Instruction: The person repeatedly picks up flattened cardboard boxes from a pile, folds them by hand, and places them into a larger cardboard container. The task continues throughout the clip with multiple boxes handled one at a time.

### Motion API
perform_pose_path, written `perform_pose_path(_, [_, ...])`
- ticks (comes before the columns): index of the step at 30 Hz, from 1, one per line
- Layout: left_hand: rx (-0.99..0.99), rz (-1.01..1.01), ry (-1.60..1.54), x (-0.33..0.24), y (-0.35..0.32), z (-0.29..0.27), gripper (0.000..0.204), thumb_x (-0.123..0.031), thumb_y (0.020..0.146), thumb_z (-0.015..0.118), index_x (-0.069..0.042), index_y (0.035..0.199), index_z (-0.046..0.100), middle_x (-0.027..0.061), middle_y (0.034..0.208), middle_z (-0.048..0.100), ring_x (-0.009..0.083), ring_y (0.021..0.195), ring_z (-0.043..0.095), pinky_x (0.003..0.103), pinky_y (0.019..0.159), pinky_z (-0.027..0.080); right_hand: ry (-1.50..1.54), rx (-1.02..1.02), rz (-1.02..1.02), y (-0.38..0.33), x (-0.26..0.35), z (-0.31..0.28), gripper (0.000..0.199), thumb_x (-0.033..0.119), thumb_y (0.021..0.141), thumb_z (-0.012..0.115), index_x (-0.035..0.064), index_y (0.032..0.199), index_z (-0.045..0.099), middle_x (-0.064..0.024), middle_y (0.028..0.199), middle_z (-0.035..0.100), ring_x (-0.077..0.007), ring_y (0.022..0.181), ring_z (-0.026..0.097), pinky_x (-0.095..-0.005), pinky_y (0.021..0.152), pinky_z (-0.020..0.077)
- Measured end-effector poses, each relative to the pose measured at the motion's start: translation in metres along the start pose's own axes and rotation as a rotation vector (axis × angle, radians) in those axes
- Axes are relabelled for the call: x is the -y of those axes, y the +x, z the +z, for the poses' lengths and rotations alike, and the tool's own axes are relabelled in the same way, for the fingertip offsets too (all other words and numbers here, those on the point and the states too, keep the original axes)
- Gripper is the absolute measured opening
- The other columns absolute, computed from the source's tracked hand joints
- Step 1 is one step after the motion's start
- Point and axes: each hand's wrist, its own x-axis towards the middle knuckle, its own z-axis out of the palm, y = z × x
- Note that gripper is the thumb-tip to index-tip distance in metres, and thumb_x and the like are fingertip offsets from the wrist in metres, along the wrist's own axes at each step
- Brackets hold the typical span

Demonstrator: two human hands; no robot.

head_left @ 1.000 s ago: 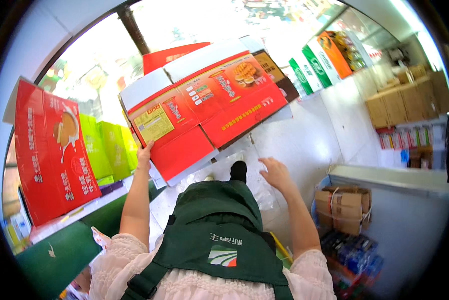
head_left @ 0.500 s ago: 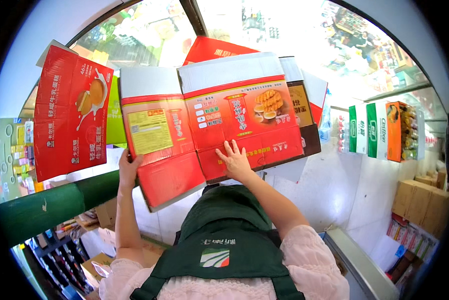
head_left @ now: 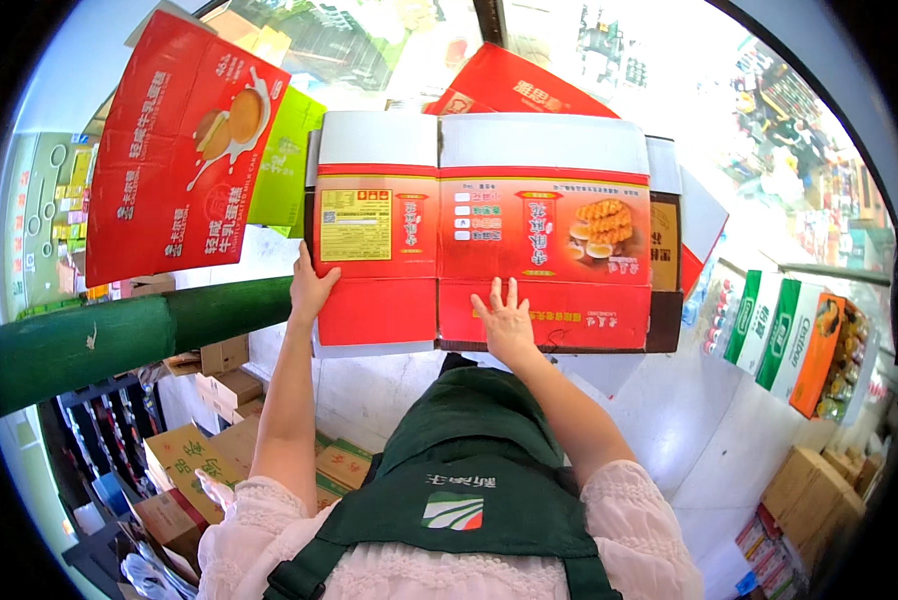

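A flattened red cardboard box [head_left: 544, 225] with white upper flaps and a yellow label panel lies spread out in front of me. My left hand [head_left: 312, 285] grips its left edge, thumb on the printed face and the other fingers partly hidden along the edge. On the lower red panel my right hand [head_left: 507, 322] rests with fingers spread, pressing on the surface. A brown flattened carton [head_left: 666, 243] shows from underneath at the right side. Behind the box's upper edge lies another red cardboard piece [head_left: 529, 85].
A large red carton sheet [head_left: 169, 160] and a green one [head_left: 286, 165] stand at the far left. A thick green pole [head_left: 139, 335] crosses the left side. Brown boxes [head_left: 814, 500] are stacked at right, near packaged goods [head_left: 794, 340]. More cartons [head_left: 194, 455] sit at lower left.
The flattened box has turned from tilted to nearly level, its left panel now flush with the larger one. Both hands remain on it. The whole view has shifted.
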Motion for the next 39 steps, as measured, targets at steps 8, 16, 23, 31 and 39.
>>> perform_pose_path(8, [0.233,-0.274,-0.452,0.072,0.036,0.043,0.06,-0.026,0.072,0.067,-0.002,0.122,0.045,0.0204,0.128,0.036,0.0287,0.115,0.043,0.037,0.09,0.041,-0.045,0.04,0.005,0.003,0.005,0.001,0.063,0.018,0.076,0.056,0.025,0.134,0.033,-0.0191,0.141,0.019,-0.0431,0.129,0.019,-0.0541,0.092,0.0343])
perform_pose_path(16, [0.452,0.133,-1.04,-0.075,-0.025,-0.02,0.05,-0.024,0.087,0.053,-0.001,0.129,0.039,0.008,0.122,0.044,0.0168,0.113,0.041,0.03,0.096,0.033,-0.004,0.067,0.03,-0.001,0.005,-0.007,0.068,0.018,0.07,0.06,0.0251,0.133,0.036,-0.0182,0.141,0.02,-0.0424,0.129,0.02,-0.053,0.092,0.0351])
perform_pose_path(23, [0.279,0.761,-0.593,-0.201,-0.061,0.081,0.013,-0.007,0.079,0.056,-0.006,0.086,0.046,0.0214,0.142,0.021,0.0364,0.127,0.027,0.042,0.101,0.024,0.862,-0.048,0.29,-0.006,-0.043,0.028,0.042,0.024,0.079,0.053,0.0173,0.121,0.05,-0.0176,0.118,0.05,-0.0329,0.111,0.047,-0.0392,0.086,0.0422])
perform_pose_path(31, [0.373,0.712,-0.075,-0.249,-0.058,0.166,0.01,-0.011,0.081,0.056,-0.011,0.086,0.047,0.0083,0.145,0.02,0.0263,0.134,0.017,0.06,0.101,0.002,0.748,-0.811,0.602,-0.088,-0.161,0.004,0.033,-0.003,0.071,0.058,0.0029,0.103,0.058,-0.0113,0.096,0.059,-0.0256,0.094,0.056,-0.035,0.083,0.0442])
perform_pose_path(39, [0.292,0.722,-0.143,-0.24,-0.055,0.171,0.026,-0.016,0.071,0.068,-0.013,0.091,0.052,0.0079,0.141,0.028,0.0261,0.132,0.022,0.052,0.104,0.009,0.334,-0.561,0.658,-0.046,-0.153,-0.026,0.1,0.042,0.057,0.077,0.0146,0.137,0.025,-0.0144,0.141,0.022,-0.0352,0.13,0.019,-0.0557,0.1,0.0217])
